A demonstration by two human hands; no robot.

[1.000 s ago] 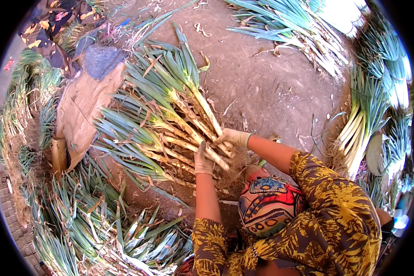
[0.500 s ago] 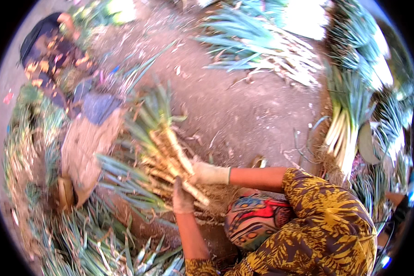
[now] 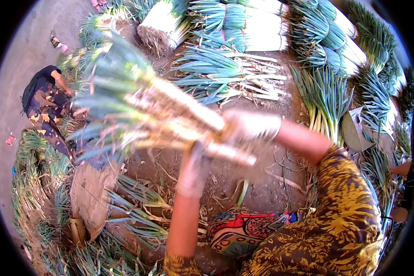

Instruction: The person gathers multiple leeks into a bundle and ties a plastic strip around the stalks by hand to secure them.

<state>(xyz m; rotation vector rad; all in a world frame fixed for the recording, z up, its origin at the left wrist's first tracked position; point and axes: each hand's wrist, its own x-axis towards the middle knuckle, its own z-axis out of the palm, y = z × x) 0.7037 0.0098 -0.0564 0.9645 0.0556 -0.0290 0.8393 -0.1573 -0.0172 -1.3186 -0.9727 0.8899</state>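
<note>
A large loose bunch of green onions [image 3: 170, 112], blurred by motion, hangs across the middle, raised off the ground. Its leaves point to the upper left and its root ends to the lower right. My gloved left hand [image 3: 194, 171] grips the stalks from below, near the root end. From the right, my right hand [image 3: 250, 128] in a pale glove is closed round the same end; its fingers are partly hidden by blur. Below the bunch, a few loose green onions [image 3: 140, 216] lie on the dirt floor.
Beyond the bunch lies a spread pile of untied green onions [image 3: 234, 76]. Tied bundles [image 3: 264, 40] are stacked behind it. Another person [image 3: 46, 99] bends at the far left, near a brown sheet [image 3: 91, 193]. More onion heaps [image 3: 32, 184] line the left side.
Both hands have lifted the bunch up and away from the ground, farther from my body. Some loose onions stay on the floor where it was. The view has shifted too.
</note>
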